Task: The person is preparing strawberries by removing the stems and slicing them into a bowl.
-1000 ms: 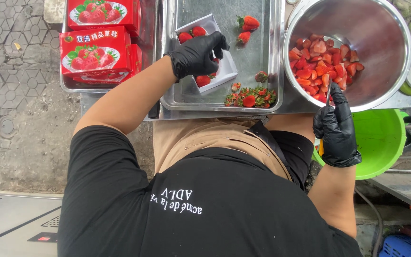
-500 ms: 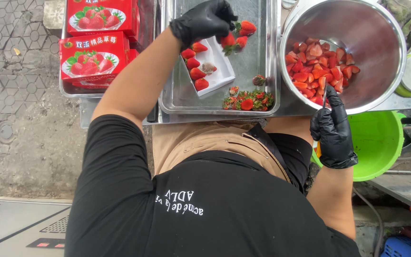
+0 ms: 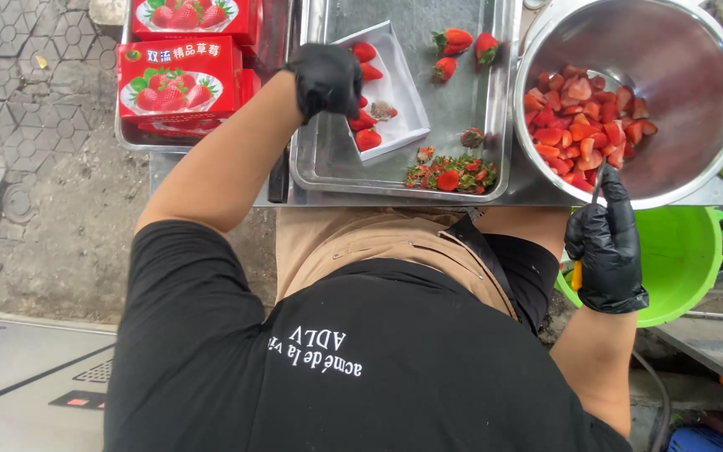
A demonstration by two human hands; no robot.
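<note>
Head view looks straight down over my shoulders at the metal tray (image 3: 315, 167). My left hand (image 3: 325, 79), in a black glove, has come back from the far end of the tray and now sits curled at the left edge of the white box (image 3: 407, 109), its fingers closed toward the strawberries (image 3: 365, 130) lying there; I cannot tell whether it has one in its grip yet. Half a second ago this hand was up by the loose berries with a strawberry at its fingertips. Now three loose strawberries (image 3: 453, 40) lie on the bare tray beyond the box, so that berry appears to have been set down there and the hand is back at the box.

My right hand (image 3: 608, 243) is closed around a small knife (image 3: 597, 180) with an orange handle. It hangs at the near rim of the steel bowl (image 3: 688, 50), much as it did before, blade pointing up at the cut strawberry pieces (image 3: 583, 121) inside. The pile of green tops (image 3: 452, 174) sits at the near edge of the tray, unchanged. Red cartons (image 3: 179, 79) stand to the left, and a green bucket (image 3: 684, 251) sits below the bowl.
</note>
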